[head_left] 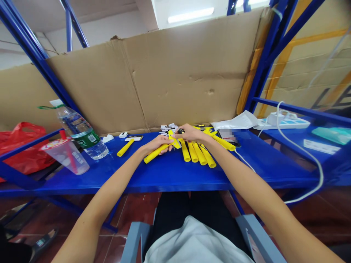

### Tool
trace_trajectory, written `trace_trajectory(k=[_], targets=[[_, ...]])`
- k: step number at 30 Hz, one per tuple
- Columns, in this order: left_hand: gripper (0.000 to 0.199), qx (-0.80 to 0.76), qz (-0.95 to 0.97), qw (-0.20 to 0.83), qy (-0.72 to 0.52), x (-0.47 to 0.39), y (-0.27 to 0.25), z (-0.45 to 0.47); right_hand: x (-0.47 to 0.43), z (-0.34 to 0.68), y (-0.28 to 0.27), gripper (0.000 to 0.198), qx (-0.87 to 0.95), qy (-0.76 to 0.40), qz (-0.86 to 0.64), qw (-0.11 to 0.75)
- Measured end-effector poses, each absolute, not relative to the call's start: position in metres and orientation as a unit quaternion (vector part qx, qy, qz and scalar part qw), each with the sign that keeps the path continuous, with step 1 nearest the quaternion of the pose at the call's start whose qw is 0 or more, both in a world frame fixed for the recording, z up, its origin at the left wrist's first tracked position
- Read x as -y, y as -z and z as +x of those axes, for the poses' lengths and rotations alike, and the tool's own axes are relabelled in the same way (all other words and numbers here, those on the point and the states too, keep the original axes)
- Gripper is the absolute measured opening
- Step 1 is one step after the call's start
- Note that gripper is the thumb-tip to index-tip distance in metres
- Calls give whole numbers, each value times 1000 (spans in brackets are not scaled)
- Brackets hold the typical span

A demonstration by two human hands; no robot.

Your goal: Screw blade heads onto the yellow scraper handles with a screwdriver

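Observation:
My left hand [158, 143] is closed around a yellow scraper [154, 155], whose hollow round handle points toward me and to the left. The scraper's wide flat head, with a pale edge, is turned up between my hands. The closed fingers of my right hand [189, 133] are on that head, and a small black part [181, 131] shows at them. Below and beside my right hand lies a row of several yellow scrapers [194, 152], handle ends toward me. Behind the hands sits a pile of small white-and-black pieces [168, 128].
A single yellow handle [125, 147] lies to the left. Farther left are a water bottle [87, 137], a plastic cup with a straw [65, 157] and a red bag [24, 149]. At right are a phone [233, 140], a white plastic bag [237, 121], a power strip [294, 123] and a white cable [319, 171].

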State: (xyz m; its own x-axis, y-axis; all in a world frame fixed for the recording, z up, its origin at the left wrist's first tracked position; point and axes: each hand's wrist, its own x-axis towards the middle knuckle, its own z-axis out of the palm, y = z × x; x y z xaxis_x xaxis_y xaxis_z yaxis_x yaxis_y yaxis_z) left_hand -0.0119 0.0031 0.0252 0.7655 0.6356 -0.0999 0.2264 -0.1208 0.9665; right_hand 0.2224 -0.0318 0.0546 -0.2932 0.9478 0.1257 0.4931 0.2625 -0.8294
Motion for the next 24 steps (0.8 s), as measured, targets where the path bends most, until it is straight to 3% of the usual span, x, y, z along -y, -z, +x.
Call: trace_trajectory(k=[7, 11, 13, 18, 24], targets=[[47, -298, 743, 546, -249, -6, -20, -9, 28, 223, -53, 39, 701, -333, -520, 357], [80, -288, 782, 430, -348, -12, -11, -7, 16, 225, -47, 39, 694, -287, -542, 377], [87, -273, 815, 337, -384, -15, -7, -7, 10, 227, -44, 39, 692, -262, -546, 391], [58, -181, 891, 99, -405, -14, -3, -4, 1, 230, -42, 34, 684, -230, -562, 405], [45, -140, 914, -32, -379, -17, 4, -4, 1, 232, -42, 35, 682, -226, -554, 421]])
